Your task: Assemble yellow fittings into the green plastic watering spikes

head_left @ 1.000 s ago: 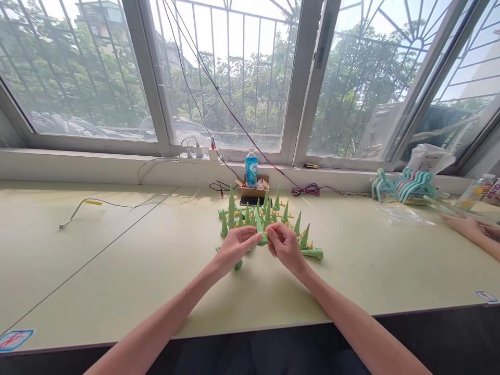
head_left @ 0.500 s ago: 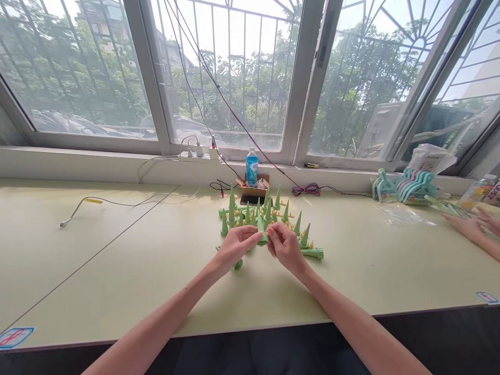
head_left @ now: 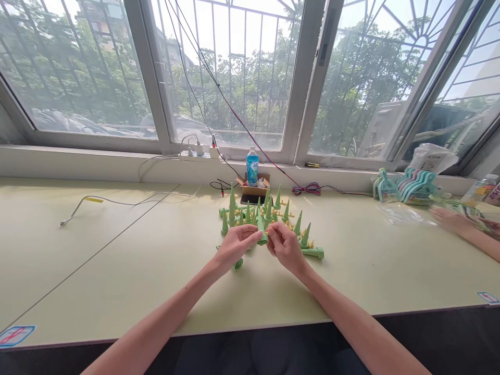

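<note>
My left hand (head_left: 235, 245) is closed around the wide lower end of a green watering spike (head_left: 260, 225), its point facing up and away from me. At the spike's right side, my right hand (head_left: 286, 245) pinches a small yellow valve (head_left: 267, 232) that is mostly covered by the fingers. Beyond both hands several more green spikes (head_left: 305, 237) stand on their wide ends, with small yellow valves (head_left: 287, 214) among them. One spike (head_left: 313, 253) lies on its side by my right wrist. Below my left hand a green cap or spike end (head_left: 238, 264) rests on the table.
A small cardboard box (head_left: 254, 190) with a blue bottle (head_left: 252, 167) stands behind the spikes, a dark phone-like slab (head_left: 250, 200) before it. Cables (head_left: 308, 188) lie along the sill. At right are small hangers (head_left: 416, 186), a plastic bag (head_left: 404, 214) and another person's hand (head_left: 453, 220).
My hands hold nearly the same pose on the spike and valve. At the far right, the other person's hands and the greenish item by them have shifted.
</note>
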Demonstrator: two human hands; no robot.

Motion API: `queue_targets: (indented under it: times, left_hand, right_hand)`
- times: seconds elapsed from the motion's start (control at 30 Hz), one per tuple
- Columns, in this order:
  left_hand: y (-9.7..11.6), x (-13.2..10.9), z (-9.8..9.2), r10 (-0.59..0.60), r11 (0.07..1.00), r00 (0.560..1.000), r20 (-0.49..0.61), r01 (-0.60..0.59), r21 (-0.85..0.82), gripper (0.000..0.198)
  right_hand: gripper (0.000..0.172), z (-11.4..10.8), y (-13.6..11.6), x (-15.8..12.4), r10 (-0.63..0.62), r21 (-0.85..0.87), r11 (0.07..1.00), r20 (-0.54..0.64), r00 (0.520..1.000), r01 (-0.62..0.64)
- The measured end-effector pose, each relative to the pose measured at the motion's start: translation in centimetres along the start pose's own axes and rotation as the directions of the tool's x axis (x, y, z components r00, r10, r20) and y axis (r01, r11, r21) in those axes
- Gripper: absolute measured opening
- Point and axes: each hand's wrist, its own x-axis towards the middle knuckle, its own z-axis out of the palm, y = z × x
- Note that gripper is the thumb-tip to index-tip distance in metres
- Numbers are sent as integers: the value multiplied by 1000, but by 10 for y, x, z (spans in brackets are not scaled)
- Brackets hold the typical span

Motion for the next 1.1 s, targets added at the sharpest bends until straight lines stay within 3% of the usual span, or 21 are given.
queue_targets:
  times: [0.43, 0.73, 1.1]
  left_hand:
    - [-1, 0, -1, 2, 1000, 999, -37, -2, -5, 36]
    - [-2, 0, -1, -9, 999, 999, -42, 7, -31, 36]
    - [-1, 0, -2, -4, 1000, 1000, -16, 4, -25, 39]
  right_hand:
    - [29, 0, -1, 0, -18, -9, 1000, 1, 1000, 18]
    - [39, -3, 4, 0, 1, -196, 981, -1, 1000, -2]
    - [37, -2, 12, 0, -1, -124, 992, 3, 1000, 2]
